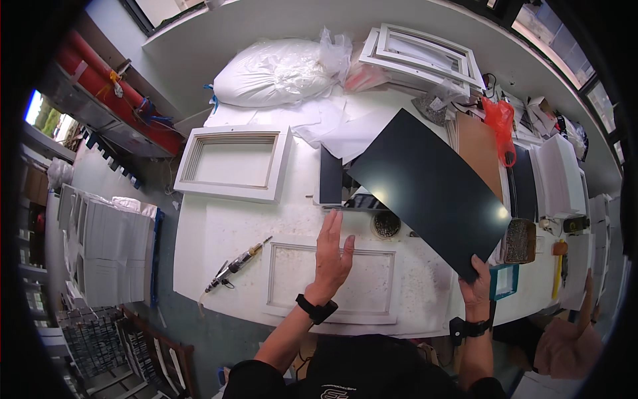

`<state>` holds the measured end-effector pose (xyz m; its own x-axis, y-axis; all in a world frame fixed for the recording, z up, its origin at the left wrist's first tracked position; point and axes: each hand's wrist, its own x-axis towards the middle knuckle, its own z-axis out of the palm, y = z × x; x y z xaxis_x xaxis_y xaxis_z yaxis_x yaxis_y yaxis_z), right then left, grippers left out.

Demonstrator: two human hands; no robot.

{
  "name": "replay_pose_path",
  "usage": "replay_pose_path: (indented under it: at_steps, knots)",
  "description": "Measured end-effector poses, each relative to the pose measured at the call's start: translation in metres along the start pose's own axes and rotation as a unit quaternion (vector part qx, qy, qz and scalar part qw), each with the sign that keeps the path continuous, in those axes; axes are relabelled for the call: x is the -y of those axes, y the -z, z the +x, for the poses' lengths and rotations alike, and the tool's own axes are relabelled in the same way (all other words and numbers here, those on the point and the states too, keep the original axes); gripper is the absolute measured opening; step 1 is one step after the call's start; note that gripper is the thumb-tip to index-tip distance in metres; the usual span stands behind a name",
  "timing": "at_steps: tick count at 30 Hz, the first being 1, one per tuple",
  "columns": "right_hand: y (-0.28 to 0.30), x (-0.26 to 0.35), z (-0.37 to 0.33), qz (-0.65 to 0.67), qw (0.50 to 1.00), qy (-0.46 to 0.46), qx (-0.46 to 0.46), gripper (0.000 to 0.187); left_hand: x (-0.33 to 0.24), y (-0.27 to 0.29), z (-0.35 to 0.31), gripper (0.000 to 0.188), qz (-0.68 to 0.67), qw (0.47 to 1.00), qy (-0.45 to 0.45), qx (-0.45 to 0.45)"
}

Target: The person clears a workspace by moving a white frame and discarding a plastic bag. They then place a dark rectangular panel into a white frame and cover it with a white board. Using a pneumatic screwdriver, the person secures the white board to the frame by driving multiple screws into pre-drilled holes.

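L forearm is raised from lower edge, bare, w/ a dark band worn at the wrist; left hand (332,256) is held open, fingers straight and together, palm turned right. R forearm is held near upright, wrist also banded; right hand (476,284) is closed in a pinch grip.

A: Where does the single view look from?

B: From a fisheye camera on the person's head, facing steeply down onto the white desk (219,233) from close above.

A: How is it framed?

B: Upright, unmirrored. Both forearms enter from the lower edge. Straight edges curve toward the dark round rim; floor and shelving show at the left.
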<state>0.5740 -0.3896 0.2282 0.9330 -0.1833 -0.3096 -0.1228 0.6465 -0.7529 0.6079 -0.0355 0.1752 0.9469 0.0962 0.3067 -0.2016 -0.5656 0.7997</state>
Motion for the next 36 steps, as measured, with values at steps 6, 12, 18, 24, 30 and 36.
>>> replay_pose_path:
  at_steps: [6, 12, 18, 24, 30, 36]
  knots:
    - [0.065, -0.019, -0.054, -0.074, 0.984, -0.146, 0.066, 0.05, -0.019, 0.051, -0.099, 0.058, -0.339, 0.901, 0.269, -0.041]
    - [0.085, -0.049, -0.09, -0.122, 0.95, -0.268, 0.105, 0.048, -0.008, 0.057, -0.181, 0.05, -0.244, 0.91, 0.33, -0.057]
    - [0.07, -0.101, -0.062, -0.144, 0.947, -0.276, 0.075, 0.04, 0.02, 0.078, -0.224, 0.044, -0.147, 0.92, 0.359, -0.059]
    - [0.047, -0.134, -0.057, -0.116, 0.953, -0.262, 0.094, 0.038, 0.084, 0.132, -0.197, 0.042, 0.28, 0.936, 0.183, -0.111]
    - [0.035, -0.157, -0.049, -0.132, 0.953, -0.262, 0.079, 0.036, 0.125, 0.14, -0.184, 0.043, 0.206, 0.945, 0.252, -0.042]
    - [0.029, -0.177, -0.046, -0.147, 0.949, -0.273, 0.059, 0.033, 0.122, 0.143, -0.184, 0.042, 0.162, 0.947, 0.274, -0.045]
